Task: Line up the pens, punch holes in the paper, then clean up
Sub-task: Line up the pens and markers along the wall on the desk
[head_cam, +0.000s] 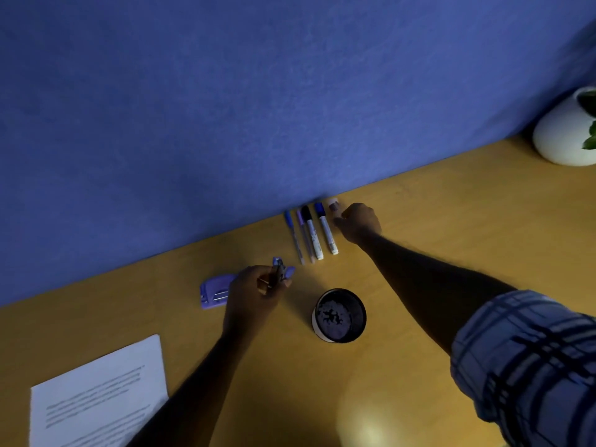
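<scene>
Several pens lie side by side near the blue partition: a thin blue pen (293, 235), a thin purple pen (305, 237), a black-capped marker (312, 232) and a blue-capped marker (325, 228). My right hand (359, 222) rests just right of them, fingers curled around a pen whose pale end (333, 205) sticks out towards the wall. My left hand (254, 291) holds a dark pen (278, 275) above the purple hole punch (215, 291). A printed sheet of paper (96, 395) lies at the lower left.
A round dark pen cup (339, 315) stands on the wooden desk (451, 221) between my arms. A white plant pot (566, 130) sits at the far right corner. The blue partition (225, 108) closes off the desk's back edge.
</scene>
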A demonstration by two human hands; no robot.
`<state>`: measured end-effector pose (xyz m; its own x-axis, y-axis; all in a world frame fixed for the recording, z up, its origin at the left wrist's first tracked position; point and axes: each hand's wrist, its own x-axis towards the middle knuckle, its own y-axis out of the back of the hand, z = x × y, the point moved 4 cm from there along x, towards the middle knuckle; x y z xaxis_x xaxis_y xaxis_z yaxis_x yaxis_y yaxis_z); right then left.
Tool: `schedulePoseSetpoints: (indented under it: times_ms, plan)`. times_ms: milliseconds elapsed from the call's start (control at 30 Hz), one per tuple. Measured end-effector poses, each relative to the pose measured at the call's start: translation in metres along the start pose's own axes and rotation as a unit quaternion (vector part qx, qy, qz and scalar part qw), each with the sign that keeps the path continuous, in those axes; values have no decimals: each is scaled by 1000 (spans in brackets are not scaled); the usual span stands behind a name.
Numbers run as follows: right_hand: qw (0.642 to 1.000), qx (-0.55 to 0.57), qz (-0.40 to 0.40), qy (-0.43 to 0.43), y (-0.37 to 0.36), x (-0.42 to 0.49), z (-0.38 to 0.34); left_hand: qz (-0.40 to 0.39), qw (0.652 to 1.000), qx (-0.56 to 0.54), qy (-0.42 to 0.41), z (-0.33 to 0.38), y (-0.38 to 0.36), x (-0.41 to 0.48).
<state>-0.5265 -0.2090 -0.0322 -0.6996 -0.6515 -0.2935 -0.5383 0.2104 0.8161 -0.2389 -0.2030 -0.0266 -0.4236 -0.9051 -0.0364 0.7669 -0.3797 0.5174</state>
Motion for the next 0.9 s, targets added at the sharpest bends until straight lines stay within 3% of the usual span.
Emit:
schedulePoseSetpoints:
  times_ms: [733, 833, 900]
  plan:
    - [998, 61, -13, 6, -9, 14, 7, 10, 998, -50, 31, 9, -18, 35]
    - [991, 64, 63, 100, 2, -5, -3, 16, 997, -60, 44, 17, -19, 39]
    - [979, 118, 24, 165, 5, -24, -17, 16, 996, -71, 56, 22, -21, 44]
